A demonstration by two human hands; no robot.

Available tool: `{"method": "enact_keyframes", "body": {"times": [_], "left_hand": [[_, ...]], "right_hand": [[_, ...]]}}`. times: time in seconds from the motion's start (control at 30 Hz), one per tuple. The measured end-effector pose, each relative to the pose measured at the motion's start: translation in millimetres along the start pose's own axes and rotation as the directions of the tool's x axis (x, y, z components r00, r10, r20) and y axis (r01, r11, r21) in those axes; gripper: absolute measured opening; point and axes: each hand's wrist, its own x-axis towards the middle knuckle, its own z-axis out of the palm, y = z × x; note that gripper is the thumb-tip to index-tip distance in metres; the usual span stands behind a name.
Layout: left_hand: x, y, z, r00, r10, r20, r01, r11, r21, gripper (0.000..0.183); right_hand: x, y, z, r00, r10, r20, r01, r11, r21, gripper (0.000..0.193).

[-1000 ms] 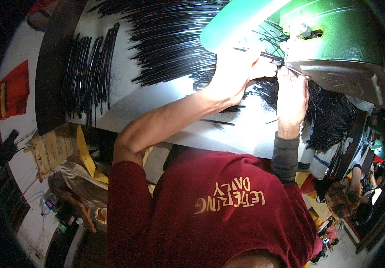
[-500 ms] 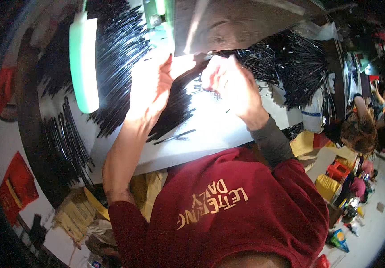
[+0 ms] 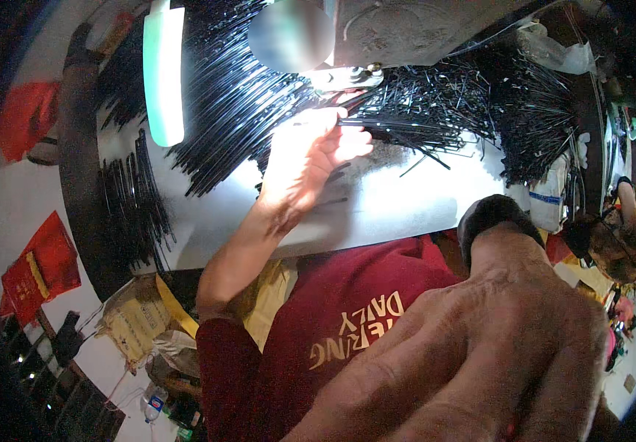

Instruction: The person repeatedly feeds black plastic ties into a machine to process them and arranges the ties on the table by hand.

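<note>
My left hand point(image 3: 316, 153) is over the white worktop, brightly lit, its fingers closed around thin black strips point(image 3: 406, 127) that run out to the right. Just beyond its fingertips is a small metal fixture point(image 3: 349, 76) with round knobs. To the left of this hand lies a large heap of thin, glossy black strips point(image 3: 233, 110). Very large in the lower right, my right hand point(image 3: 473, 353) is raised close to the camera, back of the hand showing. Its fingers run out past the lower edge, so what they hold, if anything, is hidden.
A glowing lamp point(image 3: 164, 77) hangs at the left above the heap. More black strips point(image 3: 535, 121) pile up at the right, beside a white bag point(image 3: 550, 195). A dark panel point(image 3: 406, 33) stands at the back. A yellow sack point(image 3: 137, 320) lies below the table's left end.
My right hand has left the work area and come up close to the camera. My left hand has shifted right in the picture. The view has moved too, uncovering the metal fixture.
</note>
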Motion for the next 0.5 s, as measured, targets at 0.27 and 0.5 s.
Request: {"method": "enact_keyframes", "body": {"times": [0.27,0.5], "left_hand": [[-8,0,8,1.000,-0.014,0.022,0.013,0.999,0.045,0.025],[-11,-3,10,0.993,-0.037,-0.110,0.046,0.996,0.077,0.028]], "right_hand": [[-22,-37,-25,0.983,0.174,0.055,-0.179,0.975,0.134,0.060],[-16,-26,-36,0.962,0.256,0.090,-0.266,0.956,0.127,0.059]]}}
